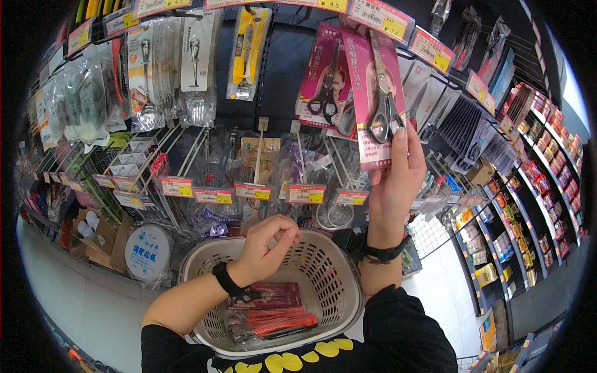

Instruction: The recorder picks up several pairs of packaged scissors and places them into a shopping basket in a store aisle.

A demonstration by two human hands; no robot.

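Note:
My right hand point(396, 175) grips the lower end of a packaged pair of scissors point(383, 93) on a pink card, upright at the rack under a price tag. Just left of it hangs another carded pair of scissors point(326, 84). My left hand point(270, 247) is bent at the wrist above the basket, its fingers curled with nothing visible in them. Below it, the light plastic basket point(352, 317) holds a pink-carded pair of scissors point(266, 296) and several red-and-black packages point(280, 321).
Packaged spoons and forks point(198, 51) hang at the upper left. Metal hooks with price tags point(305, 193) project above the basket. A round, wrapped board point(148, 254) leans at the lower left. Shelves of packaged goods point(527, 200) stand at the right.

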